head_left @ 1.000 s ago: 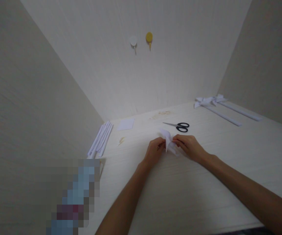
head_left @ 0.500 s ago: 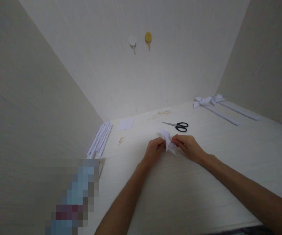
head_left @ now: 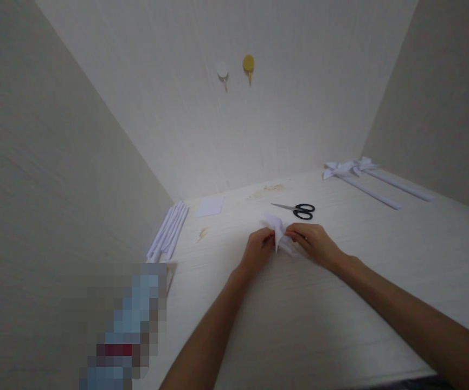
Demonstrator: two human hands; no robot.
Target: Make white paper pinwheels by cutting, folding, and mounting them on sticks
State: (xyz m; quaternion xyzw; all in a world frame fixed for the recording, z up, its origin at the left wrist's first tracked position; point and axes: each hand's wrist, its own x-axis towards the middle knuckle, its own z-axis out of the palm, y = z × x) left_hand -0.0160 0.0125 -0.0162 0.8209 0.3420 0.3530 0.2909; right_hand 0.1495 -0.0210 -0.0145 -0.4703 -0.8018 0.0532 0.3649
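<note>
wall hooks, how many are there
2: a white hook and a yellow hook, side by side on the back wall, white on the left.

Item count: work surface and rear wall

Two hands are in view, the left hand (head_left: 258, 250) and the right hand (head_left: 315, 244), with one folded white paper piece (head_left: 278, 234) pinched between them. One pair of black-handled scissors (head_left: 297, 209) lies on the table (head_left: 340, 303). One flat square paper sheet (head_left: 210, 206) lies near the rear wall. One bundle of white paper strips (head_left: 168, 230) lies along the left wall; the strip count cannot be resolved. Two finished paper bows with long tails (head_left: 350, 168) lie at the far right. Two wall hooks are mounted: one white hook (head_left: 222, 70) and one yellow hook (head_left: 248, 63).
</note>
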